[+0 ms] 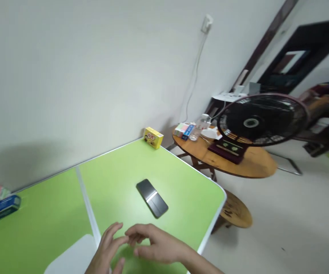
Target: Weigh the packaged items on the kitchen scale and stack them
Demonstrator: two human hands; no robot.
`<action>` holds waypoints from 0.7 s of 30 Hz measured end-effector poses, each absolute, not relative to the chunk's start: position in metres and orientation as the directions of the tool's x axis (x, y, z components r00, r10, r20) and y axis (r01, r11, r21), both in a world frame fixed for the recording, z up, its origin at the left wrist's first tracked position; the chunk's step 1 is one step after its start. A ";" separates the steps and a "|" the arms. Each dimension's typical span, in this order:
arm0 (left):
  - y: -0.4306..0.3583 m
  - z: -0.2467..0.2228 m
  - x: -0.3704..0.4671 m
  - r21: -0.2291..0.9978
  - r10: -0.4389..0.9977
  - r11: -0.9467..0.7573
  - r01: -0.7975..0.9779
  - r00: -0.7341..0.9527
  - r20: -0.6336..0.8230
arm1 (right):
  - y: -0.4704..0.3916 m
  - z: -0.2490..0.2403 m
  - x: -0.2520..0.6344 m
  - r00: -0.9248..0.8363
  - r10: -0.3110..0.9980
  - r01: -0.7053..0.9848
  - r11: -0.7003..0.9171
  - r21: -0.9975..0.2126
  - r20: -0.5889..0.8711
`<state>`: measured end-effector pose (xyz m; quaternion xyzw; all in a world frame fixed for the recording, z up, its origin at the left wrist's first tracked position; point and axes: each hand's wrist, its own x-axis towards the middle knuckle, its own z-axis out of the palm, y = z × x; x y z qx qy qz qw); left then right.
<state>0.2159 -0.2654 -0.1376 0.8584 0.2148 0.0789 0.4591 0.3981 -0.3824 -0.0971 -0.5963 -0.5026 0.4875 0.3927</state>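
My left hand hovers over the green table near its front, fingers spread and holding nothing. Close beside it is my right hand, fingers curved and apart, also with nothing in it. The fingertips of both hands come close together; whether they touch I cannot tell. Just beyond them lies a dark flat case-like object with a light band across its middle, perhaps a folding phone or wallet. At the table's far corner by the wall stands a yellow box. A white flat piece lies left of my left hand.
Boxes, one of them dark blue, lie at the table's left edge. To the right, a round wooden table holds a black fan, a clear bottle and small boxes. Below it stands a wooden stool. A cord runs from the wall socket.
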 end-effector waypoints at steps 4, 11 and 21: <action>-0.268 -0.115 0.316 0.812 0.243 -0.513 0.277 0.955 -0.172 | -0.407 -0.114 0.464 0.210 0.970 0.087 -0.147 -0.985 -0.126; -0.231 -0.115 0.491 0.679 0.112 -0.728 0.099 0.993 -0.025 | -0.368 -0.159 0.594 0.673 0.738 -0.003 -0.051 -0.999 -0.040; -0.187 -0.131 0.550 0.740 0.185 -0.659 0.137 0.983 -0.017 | -0.239 -0.182 0.759 0.967 0.226 0.160 -0.174 -0.972 0.118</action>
